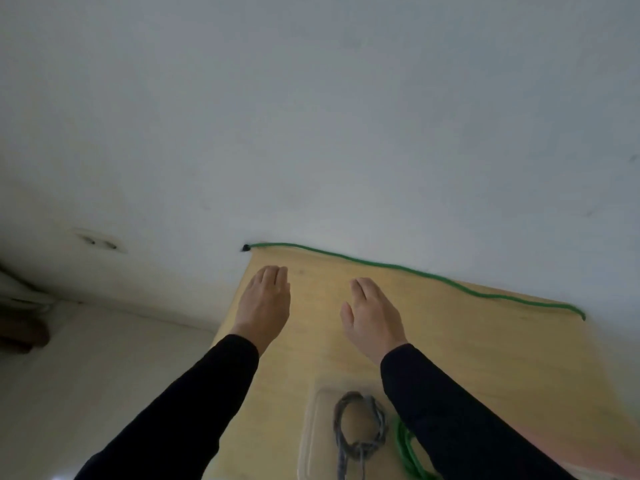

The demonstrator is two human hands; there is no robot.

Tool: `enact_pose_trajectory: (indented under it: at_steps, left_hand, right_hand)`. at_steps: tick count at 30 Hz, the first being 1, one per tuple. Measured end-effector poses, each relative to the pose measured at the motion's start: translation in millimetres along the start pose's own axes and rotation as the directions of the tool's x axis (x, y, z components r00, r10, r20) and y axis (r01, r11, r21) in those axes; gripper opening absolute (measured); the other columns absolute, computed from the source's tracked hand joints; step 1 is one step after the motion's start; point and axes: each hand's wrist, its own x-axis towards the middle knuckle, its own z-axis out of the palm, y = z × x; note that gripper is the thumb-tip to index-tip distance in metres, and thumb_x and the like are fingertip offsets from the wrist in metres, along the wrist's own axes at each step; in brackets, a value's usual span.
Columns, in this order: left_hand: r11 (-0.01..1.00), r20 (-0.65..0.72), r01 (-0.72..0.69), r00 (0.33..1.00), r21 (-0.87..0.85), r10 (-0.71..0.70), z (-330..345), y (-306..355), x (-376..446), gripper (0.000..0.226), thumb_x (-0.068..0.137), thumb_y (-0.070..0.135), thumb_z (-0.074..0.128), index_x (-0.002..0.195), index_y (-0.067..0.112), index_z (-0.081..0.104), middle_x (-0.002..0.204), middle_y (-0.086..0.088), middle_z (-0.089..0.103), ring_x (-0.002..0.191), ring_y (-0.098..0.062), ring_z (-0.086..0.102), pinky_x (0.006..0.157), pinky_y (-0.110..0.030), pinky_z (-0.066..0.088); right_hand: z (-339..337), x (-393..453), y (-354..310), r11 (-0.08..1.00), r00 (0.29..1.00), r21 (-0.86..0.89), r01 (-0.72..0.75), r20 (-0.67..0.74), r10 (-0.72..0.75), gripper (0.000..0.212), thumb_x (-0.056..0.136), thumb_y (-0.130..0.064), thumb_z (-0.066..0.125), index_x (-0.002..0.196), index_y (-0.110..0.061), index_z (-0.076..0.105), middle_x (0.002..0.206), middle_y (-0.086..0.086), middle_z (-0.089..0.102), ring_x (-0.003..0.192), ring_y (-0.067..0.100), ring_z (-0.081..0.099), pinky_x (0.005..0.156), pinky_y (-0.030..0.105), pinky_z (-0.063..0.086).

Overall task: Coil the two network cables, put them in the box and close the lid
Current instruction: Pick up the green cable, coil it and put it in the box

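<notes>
1. Green network cable is lying mostly uncoiled along the far edge of the desk, against the wall, with a dark plug at its left end; a few green loops are showing at the near edge beside the box.
2. Grey network cable is sitting coiled inside the clear plastic box.
3. Left hand is hovering flat, fingers straight, holding nothing.
4. Right hand is likewise extending with fingers straight, holding nothing.
5. Black sleeves are covering both forearms.
</notes>
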Motion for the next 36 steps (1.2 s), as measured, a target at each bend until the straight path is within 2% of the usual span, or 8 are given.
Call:
enact_pose_trajectory:
  at_steps: [8, 13, 17, 21, 24, 29, 33, 36]
  left_hand:
    - [1.0, 0.096, 0.012, 0.995, -0.017, -0.011, 48.2, -87.7, 64.6, 0.033, 0.062, -0.005, 0.075, 0.092, 0.001, 0.062, 0.085, -0.013, 0.065, 0.078, -0.029, 0.064, 0.066, -0.032, 0.054]
    - [0.995, 0.093, -0.023, 0.995, -0.101, 0.032, 85.0, -107.7, 95.6, 0.042, 0.065, -0.011, 0.071, 0.105, -0.002, 0.062, 0.098, -0.015, 0.066, 0.091, -0.029, 0.066, 0.078, -0.033, 0.054]
    - [0.987, 0.141, -0.008, 0.99, -0.158, 0.03, 107.1, -115.3, 110.1, 0.045, 0.061, -0.015, 0.068, 0.105, -0.004, 0.064, 0.099, -0.018, 0.067, 0.093, -0.034, 0.066, 0.075, -0.037, 0.055]
    - [0.981, 0.182, 0.026, 0.983, -0.19, 0.009, 112.6, -118.2, 113.0, 0.032, 0.059, -0.015, 0.066, 0.087, 0.001, 0.065, 0.081, -0.014, 0.065, 0.075, -0.034, 0.065, 0.053, -0.033, 0.051]
    - [0.955, 0.15, 0.105, 0.987, -0.278, -0.065, 111.6, -116.1, 116.8, 0.025, 0.075, -0.01, 0.058, 0.097, 0.001, 0.063, 0.088, -0.015, 0.064, 0.079, -0.033, 0.061, 0.058, -0.031, 0.046]
    - [0.802, 0.05, 0.25, 0.963, -0.543, -0.266, 73.5, -101.0, 135.5, 0.018, 0.095, 0.006, 0.04, 0.105, 0.006, 0.055, 0.096, -0.008, 0.057, 0.079, -0.02, 0.05, 0.068, -0.019, 0.033]
    - [0.59, 0.102, 0.332, 0.916, -0.736, -0.389, 26.8, -75.2, 157.4, 0.016, 0.096, 0.014, 0.034, 0.092, 0.02, 0.049, 0.085, 0.002, 0.055, 0.073, -0.026, 0.058, 0.065, -0.029, 0.049]
    - [0.451, 0.189, 0.322, 0.93, -0.832, -0.315, -4.7, -37.5, 162.7, 0.018, 0.099, 0.014, 0.032, 0.093, 0.02, 0.048, 0.078, 0.003, 0.054, 0.074, -0.022, 0.06, 0.069, -0.016, 0.049]
  right_hand:
    - [51.7, 111.3, -16.0, 0.999, 0.994, 0.003, -0.052, 0.092, 0.052, 0.05, 0.096, -0.023, 0.038, 0.141, -0.004, 0.028, 0.146, 0.01, 0.034, 0.135, 0.021, 0.031, 0.108, 0.028, 0.03]
    - [83.3, 154.6, -16.9, 0.998, 0.996, -0.034, -0.05, 0.072, 0.052, 0.047, 0.094, -0.015, 0.046, 0.137, 0.001, 0.036, 0.14, 0.014, 0.044, 0.131, 0.025, 0.039, 0.108, 0.03, 0.03]
    - [110.1, 174.0, -9.0, 0.996, 0.999, -0.09, -0.027, 0.041, 0.031, 0.044, 0.074, -0.006, 0.07, 0.115, 0.003, 0.059, 0.107, 0.017, 0.067, 0.099, 0.033, 0.064, 0.081, 0.04, 0.056]
    - [118.5, 179.9, -4.6, 0.983, 0.998, -0.183, -0.025, 0.053, 0.035, 0.039, 0.068, -0.009, 0.076, 0.104, -0.006, 0.064, 0.089, 0.009, 0.069, 0.084, 0.029, 0.063, 0.067, 0.035, 0.054]
    - [111.7, 177.6, 2.2, 0.987, 0.999, -0.152, -0.049, -0.009, 0.048, 0.023, 0.074, -0.012, 0.071, 0.096, -0.009, 0.066, 0.081, 0.007, 0.067, 0.079, 0.029, 0.061, 0.064, 0.035, 0.05]
    - [71.7, 166.6, 25.6, 0.996, 0.99, 0.086, -0.039, -0.135, 0.05, 0.036, 0.093, -0.029, 0.034, 0.11, -0.01, 0.06, 0.098, 0.008, 0.065, 0.089, 0.028, 0.059, 0.074, 0.039, 0.048]
    - [17.6, 150.0, 41.9, 0.966, 0.964, 0.256, -0.029, -0.249, 0.095, 0.029, 0.097, -0.021, 0.04, 0.119, -0.01, 0.057, 0.101, 0.007, 0.06, 0.088, 0.023, 0.057, 0.076, 0.036, 0.048]
    - [-23.8, 139.2, 50.5, 0.962, 0.924, 0.273, 0.009, -0.369, 0.096, 0.028, 0.096, -0.017, 0.044, 0.12, -0.01, 0.057, 0.093, 0.004, 0.057, 0.077, 0.017, 0.053, 0.068, 0.022, 0.042]
